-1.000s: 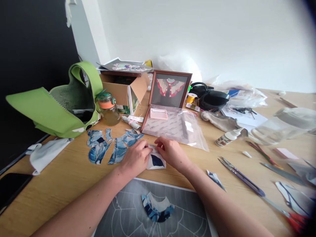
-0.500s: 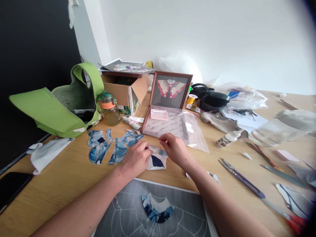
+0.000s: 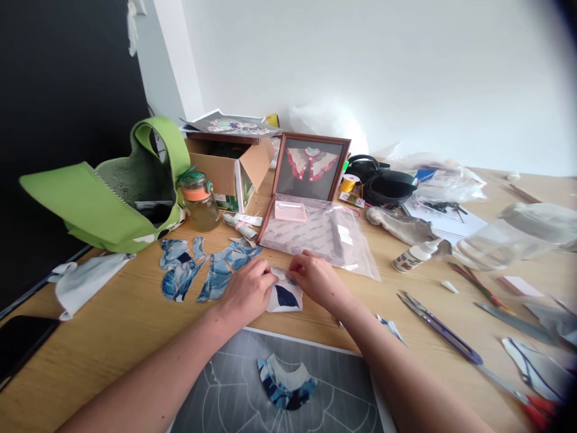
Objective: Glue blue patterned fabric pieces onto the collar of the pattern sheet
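Note:
A white fabric piece with a dark blue patch [image 3: 285,299] lies on the wooden table between my hands. My left hand [image 3: 250,285] has its fingers curled and pressed on the left edge of this piece. From the other side, my right hand [image 3: 313,275] pinches at its upper right edge, thumb and fingers together. Cut blue patterned fabric pieces [image 3: 216,273] are spread left of my left hand. Nearer to me is a dark grey pattern sheet [image 3: 234,385] with white outlines, and on it rests a curved blue and white collar piece [image 3: 288,385].
A picture frame [image 3: 276,174] stands behind my hands, with a plastic-wrapped sheet [image 3: 315,231] before it. A glue bottle [image 3: 415,255], thread snips [image 3: 439,328] and red-handled scissors [image 3: 541,406] lie right. A jar [image 3: 201,210], cardboard box [image 3: 216,165] and green bag [image 3: 90,198] are at left.
My right hand has come down onto the upper right edge of the white fabric piece, its fingers closing there. My left hand has stayed nearly in place.

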Motion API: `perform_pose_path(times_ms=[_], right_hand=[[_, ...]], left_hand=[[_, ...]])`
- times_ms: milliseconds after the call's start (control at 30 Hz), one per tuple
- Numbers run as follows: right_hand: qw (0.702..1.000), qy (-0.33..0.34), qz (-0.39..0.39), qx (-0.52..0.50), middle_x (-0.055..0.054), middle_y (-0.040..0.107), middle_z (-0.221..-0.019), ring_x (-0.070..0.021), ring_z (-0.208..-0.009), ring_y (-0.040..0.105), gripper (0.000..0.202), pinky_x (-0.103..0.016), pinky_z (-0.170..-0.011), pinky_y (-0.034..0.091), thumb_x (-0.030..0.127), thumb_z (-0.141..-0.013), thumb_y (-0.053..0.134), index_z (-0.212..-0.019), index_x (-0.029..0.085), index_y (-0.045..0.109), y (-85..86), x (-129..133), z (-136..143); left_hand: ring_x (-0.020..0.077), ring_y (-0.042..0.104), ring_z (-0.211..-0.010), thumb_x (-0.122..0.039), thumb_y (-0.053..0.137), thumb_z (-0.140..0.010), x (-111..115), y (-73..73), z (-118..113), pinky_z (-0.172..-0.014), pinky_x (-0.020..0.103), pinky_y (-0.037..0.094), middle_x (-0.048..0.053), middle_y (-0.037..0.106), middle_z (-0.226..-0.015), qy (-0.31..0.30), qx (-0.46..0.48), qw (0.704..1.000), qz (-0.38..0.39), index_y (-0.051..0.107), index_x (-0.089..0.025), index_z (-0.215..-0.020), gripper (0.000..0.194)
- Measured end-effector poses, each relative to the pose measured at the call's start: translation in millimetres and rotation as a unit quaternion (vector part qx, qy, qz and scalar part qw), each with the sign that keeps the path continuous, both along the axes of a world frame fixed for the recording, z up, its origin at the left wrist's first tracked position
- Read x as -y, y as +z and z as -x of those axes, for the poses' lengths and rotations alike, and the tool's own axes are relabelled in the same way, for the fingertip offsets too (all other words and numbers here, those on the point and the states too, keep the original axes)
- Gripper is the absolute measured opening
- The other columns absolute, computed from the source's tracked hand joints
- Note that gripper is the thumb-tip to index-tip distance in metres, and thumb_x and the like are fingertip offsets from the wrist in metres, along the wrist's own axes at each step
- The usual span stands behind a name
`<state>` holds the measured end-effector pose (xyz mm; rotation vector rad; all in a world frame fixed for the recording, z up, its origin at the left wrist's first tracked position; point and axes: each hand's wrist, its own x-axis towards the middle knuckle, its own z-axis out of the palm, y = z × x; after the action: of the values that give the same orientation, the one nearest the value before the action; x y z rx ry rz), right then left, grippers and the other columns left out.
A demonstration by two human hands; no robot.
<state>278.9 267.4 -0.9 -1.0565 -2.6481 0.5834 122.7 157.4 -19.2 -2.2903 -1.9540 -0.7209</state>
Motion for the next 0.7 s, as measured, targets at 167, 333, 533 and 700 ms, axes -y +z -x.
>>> perform_pose_path(times_ms=[167,333,533,700], right_hand=[[1.000,0.005,0.000,-0.021,-0.003,0.060,-0.082,-0.0154,-0.070,0.058,0.006,-0.025,-0.065,0.039,0.012,-0.081,0.066,-0.078,0.016,0.065,3.1,1,1],[0.995,0.075,0.012,-0.063,-0.003,0.061,-0.088,-0.0135,-0.074,0.060,0.012,-0.024,-0.070,0.043,0.007,-0.082,0.065,-0.081,0.017,0.069,3.8,2,1],[0.992,0.107,-0.056,0.022,-0.006,0.061,-0.090,-0.0133,-0.072,0.060,0.016,-0.025,-0.067,0.042,0.006,-0.088,0.058,-0.082,0.015,0.070,6.5,6,2],[0.969,0.166,-0.162,0.082,-0.008,0.060,-0.089,-0.0174,-0.077,0.058,0.011,-0.027,-0.063,0.041,0.014,-0.091,0.058,-0.087,0.012,0.068,11.3,9,3]], left_hand=[[0.0230,0.058,-0.093,0.001,0.048,-0.080,0,-0.4,1,-0.080,0.035,0.051,0.007,0.060,-0.089,0.003,0.015,1.000,0.003,0.073,-0.018,-0.092,0.034],[0.0235,0.058,-0.096,0.000,0.048,-0.080,1,-1.1,2,-0.082,0.035,0.051,0.008,0.061,-0.090,0.001,0.018,1.000,0.005,0.073,-0.018,-0.093,0.033],[0.0223,0.059,-0.091,0.002,0.048,-0.077,0,-1.1,2,-0.080,0.034,0.051,0.007,0.062,-0.090,0.020,0.041,0.999,0.007,0.071,-0.017,-0.089,0.033],[0.0221,0.060,-0.091,0.003,0.047,-0.075,-3,-2.1,2,-0.081,0.034,0.051,0.006,0.063,-0.089,0.039,0.050,0.998,0.002,0.069,-0.018,-0.091,0.034]])
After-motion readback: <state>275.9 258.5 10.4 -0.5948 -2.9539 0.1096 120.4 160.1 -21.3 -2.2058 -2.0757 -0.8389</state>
